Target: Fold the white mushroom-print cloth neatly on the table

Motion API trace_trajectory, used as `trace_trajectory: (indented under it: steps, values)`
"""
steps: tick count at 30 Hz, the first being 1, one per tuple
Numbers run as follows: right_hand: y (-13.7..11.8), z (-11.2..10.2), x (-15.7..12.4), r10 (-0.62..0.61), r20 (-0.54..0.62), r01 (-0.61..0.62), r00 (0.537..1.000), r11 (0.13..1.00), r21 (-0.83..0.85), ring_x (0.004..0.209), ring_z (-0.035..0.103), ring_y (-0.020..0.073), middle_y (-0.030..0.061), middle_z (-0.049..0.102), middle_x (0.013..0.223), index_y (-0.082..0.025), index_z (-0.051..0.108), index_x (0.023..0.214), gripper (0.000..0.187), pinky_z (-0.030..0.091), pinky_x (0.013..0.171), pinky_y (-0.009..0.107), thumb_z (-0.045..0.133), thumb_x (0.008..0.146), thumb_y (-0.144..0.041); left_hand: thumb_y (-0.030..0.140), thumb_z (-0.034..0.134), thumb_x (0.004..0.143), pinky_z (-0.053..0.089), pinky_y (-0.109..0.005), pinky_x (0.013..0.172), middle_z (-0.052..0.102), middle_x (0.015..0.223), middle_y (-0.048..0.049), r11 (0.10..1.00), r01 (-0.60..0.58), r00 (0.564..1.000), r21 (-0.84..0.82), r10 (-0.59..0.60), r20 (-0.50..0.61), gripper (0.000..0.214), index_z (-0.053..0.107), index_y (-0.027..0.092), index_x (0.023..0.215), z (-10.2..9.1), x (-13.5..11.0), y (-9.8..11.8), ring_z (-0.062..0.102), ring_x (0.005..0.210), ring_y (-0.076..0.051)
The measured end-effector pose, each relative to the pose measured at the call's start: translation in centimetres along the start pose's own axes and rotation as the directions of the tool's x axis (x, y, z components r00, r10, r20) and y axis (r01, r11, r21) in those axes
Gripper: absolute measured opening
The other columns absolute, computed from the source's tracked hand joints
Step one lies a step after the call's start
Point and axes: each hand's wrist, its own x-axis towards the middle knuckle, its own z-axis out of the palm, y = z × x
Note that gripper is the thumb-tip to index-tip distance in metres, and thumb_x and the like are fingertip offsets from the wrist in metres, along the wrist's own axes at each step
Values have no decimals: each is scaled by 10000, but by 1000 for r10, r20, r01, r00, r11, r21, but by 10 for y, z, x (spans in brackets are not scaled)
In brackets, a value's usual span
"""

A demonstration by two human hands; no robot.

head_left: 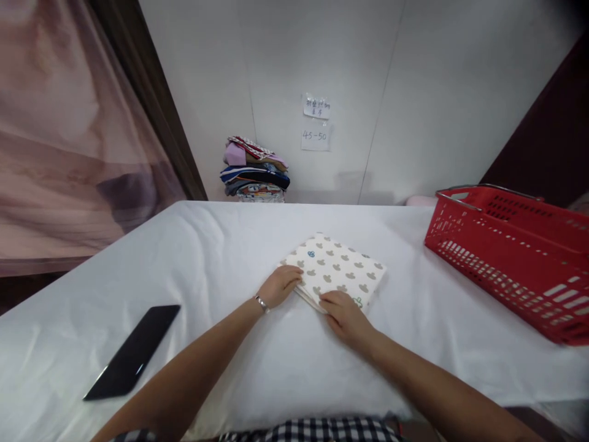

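Observation:
A folded white cloth with grey mushroom-like prints lies on the white-covered table, turned at an angle to me. One small blue figure and one green figure stand out among the prints. My left hand holds the cloth's left corner, fingers on top, with a silver band on the wrist. At the near edge, my right hand grips the cloth close to its front corner, fingers over the top and thumb low at the side. The layers show along the near edge between both hands. The undersides of my fingers are hidden.
A red plastic basket with metal handles stands on the right of the table. A black phone-like slab lies at the left. Beyond the far edge is a stack of folded fabrics by the wall, below paper signs.

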Motion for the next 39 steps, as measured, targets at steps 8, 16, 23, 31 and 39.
trace_trajectory:
  steps: [8,16,23,31,39]
  values:
    - [-9,2,-7,-6,61,11,998,997,-79,1147,426,247,124,520,1222,-150,481,1206,427,361,979,453,456,782,-111,371,414,889,421,-350,930,665,1032,-33,994,78,989,72,-68,-132,309,660,211,793,5,28,18,571,1018,-178]
    - [22,-30,22,118,-24,-117,993,993,15,1119,499,187,58,609,1140,-227,640,1000,257,379,965,359,415,881,-260,434,383,887,196,-487,1077,395,1397,-64,900,75,997,430,-78,-11,456,466,228,1285,38,19,10,288,1318,-245]
    - [85,-28,27,546,65,-488,835,791,-370,1354,155,263,86,263,1462,-194,390,1346,521,104,1075,475,357,891,-445,434,337,905,189,-478,1080,377,1409,-51,889,73,997,452,-68,-26,465,436,229,1311,37,12,10,271,1325,-236]
    - [109,-51,43,651,131,-600,747,746,-290,1316,271,233,50,348,1425,-240,452,1300,474,228,1047,379,351,885,-446,429,346,900,181,-477,1083,389,1402,-47,898,112,994,425,-109,-32,451,456,237,1293,37,14,14,276,1323,-235]
    - [152,-73,62,770,294,-731,567,634,-252,1132,507,293,134,535,1256,-149,564,1180,638,403,912,338,602,697,-564,443,400,869,143,-474,1094,355,1423,-45,866,331,942,374,-282,-181,426,515,243,1227,32,10,17,237,1338,-243]
